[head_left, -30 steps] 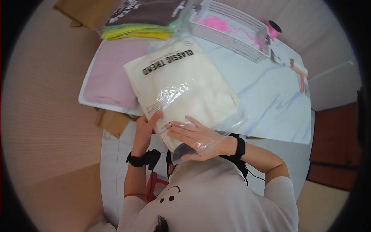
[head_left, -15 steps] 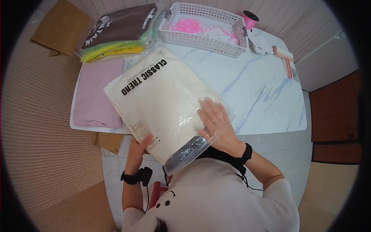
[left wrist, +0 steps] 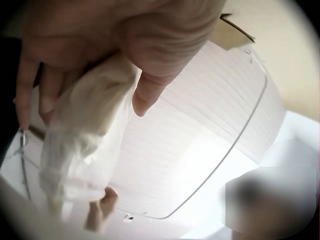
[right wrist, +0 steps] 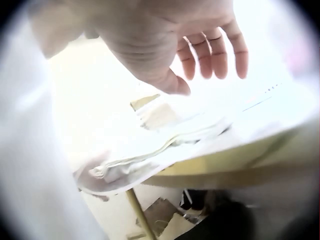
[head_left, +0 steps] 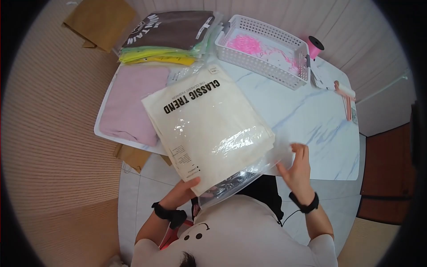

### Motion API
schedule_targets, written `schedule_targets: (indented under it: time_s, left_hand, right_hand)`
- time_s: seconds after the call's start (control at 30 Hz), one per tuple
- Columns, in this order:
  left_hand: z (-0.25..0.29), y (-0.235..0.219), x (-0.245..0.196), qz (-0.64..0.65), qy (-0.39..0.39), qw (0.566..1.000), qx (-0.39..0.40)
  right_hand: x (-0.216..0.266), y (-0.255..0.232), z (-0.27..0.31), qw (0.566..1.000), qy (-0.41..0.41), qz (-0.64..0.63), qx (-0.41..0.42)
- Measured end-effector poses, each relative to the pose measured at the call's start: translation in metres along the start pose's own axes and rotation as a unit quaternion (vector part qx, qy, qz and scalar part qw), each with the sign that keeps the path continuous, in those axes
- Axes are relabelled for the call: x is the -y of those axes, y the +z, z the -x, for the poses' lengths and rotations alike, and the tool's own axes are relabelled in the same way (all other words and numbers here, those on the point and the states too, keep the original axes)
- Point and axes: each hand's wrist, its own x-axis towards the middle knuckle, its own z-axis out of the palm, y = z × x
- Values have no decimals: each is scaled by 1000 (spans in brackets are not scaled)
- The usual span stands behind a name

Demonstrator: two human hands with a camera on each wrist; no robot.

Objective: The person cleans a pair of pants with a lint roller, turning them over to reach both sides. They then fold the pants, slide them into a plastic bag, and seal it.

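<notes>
A cream folded garment in a clear plastic bag (head_left: 209, 129), printed "CLASSIC TREND", lies slanted over the table's near edge in the head view. The left hand (head_left: 184, 191) grips its lower left corner, thumb on top and fingers beneath; in the left wrist view the left hand (left wrist: 115, 40) has the bagged garment (left wrist: 90, 125) between thumb and fingers. Beside the bag's right lower edge is the right hand (head_left: 297, 171), fingers loosely bent. The right wrist view shows the right hand (right wrist: 170, 45) with fingers apart, holding nothing, above the bag's open edge (right wrist: 150, 160).
A pink folded cloth (head_left: 133, 104) lies left on the white marbled table (head_left: 320, 147). Behind are bagged garments (head_left: 171, 33), a white basket (head_left: 267, 66) with pink shreds, a pink ribbon spool (head_left: 315, 48) and a pink-white tool (head_left: 344, 91). Brown paper (head_left: 102, 22) is at far left.
The right hand has come off the top of the bag and moved right, beyond its edge. The left hand keeps its hold at the lower left corner. The head view has shifted.
</notes>
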Motion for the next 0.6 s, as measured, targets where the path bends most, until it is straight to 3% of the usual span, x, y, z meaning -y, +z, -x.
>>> schedule_targets:
  time_s: [0.1,0.2,0.27,0.33,0.4,0.47,0.53,0.57,0.6]
  left_hand:
    - [1,17,-15,-5,-31,997,67]
    - [2,31,-30,-33,-4,997,75]
    - [-5,39,-31,-14,8,997,81]
    - [-14,47,-22,37,-6,995,93]
    - [-15,43,-5,130,-58,987,80]
    - [-14,40,17,176,-109,978,33]
    - [-9,30,23,73,-115,988,79]
    - [-7,28,25,20,-115,988,103]
    - [-3,42,17,-66,-111,990,56]
  right_hand:
    - [-14,5,-19,990,-10,-11,142]
    - [-41,9,-36,983,0,-98,156]
    - [-46,7,-50,968,45,-215,124]
    - [-60,14,-57,966,47,-242,78]
    - [-58,4,-57,932,151,-287,160]
    - [-55,-3,-43,921,215,-299,126]
    - [-56,0,-25,925,239,-282,84]
    - [-53,-2,-14,909,277,-290,114]
    - [-49,-7,-5,892,310,-296,143]
